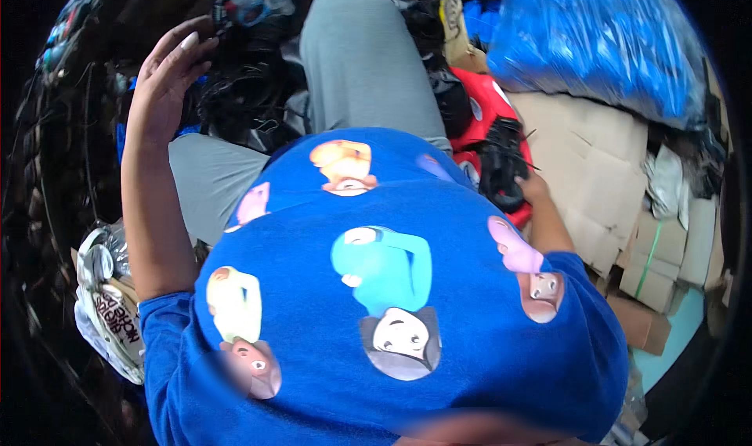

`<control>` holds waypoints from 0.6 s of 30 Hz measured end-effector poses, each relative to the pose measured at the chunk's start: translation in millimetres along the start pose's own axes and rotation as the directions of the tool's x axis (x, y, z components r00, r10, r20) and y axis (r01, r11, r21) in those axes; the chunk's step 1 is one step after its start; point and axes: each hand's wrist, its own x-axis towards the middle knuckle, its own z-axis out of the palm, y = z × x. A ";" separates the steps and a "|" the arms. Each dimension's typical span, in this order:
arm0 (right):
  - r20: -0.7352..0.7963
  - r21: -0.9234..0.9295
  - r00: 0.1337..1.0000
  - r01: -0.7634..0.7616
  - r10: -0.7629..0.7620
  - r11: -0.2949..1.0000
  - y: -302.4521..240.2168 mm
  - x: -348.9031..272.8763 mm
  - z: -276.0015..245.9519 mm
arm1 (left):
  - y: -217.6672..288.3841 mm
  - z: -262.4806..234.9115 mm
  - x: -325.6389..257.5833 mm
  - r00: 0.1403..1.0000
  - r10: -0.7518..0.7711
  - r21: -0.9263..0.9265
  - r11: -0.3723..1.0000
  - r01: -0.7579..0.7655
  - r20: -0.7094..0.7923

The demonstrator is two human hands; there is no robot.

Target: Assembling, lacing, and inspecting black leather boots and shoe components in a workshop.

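Observation:
My left hand [168,74] is raised at the upper left, fingers stretched and slightly bent, with nothing seen in it. Beyond and beside it lies a dark heap of black items [243,86], too dim to make out singly. Down by my right side, my right hand [534,187] has its fingers against a black bundle with thin strands sticking out [504,164]. The bundle rests over a bright red bag-like thing [487,105] with white round marks. My palm and part of the grip are hidden.
A large blue plastic-wrapped pack [599,43] sits at the upper right, above a flat cardboard sheet [587,164]. Folded cardboard with a green strap [652,250] lies farther right. A white printed bag [113,321] is at the left. My grey-trousered knee [364,54] rises in the middle.

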 end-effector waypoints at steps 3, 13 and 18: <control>0.050 -0.107 0.997 -0.047 0.052 0.993 2.0 -11.6 -45.0 | -8.3 -25.3 -30.6 0.983 0.009 0.002 1.000 -0.009 -0.184; 0.026 -0.407 0.979 -0.175 0.204 0.896 8.2 -59.4 -49.5 | -47.9 -42.7 -37.4 0.952 0.018 0.064 0.998 0.001 -0.306; 0.361 -0.499 0.880 -0.097 0.309 0.861 -37.1 -50.1 -111.7 | -99.9 -70.3 -47.3 0.925 0.052 0.250 0.967 0.047 -0.376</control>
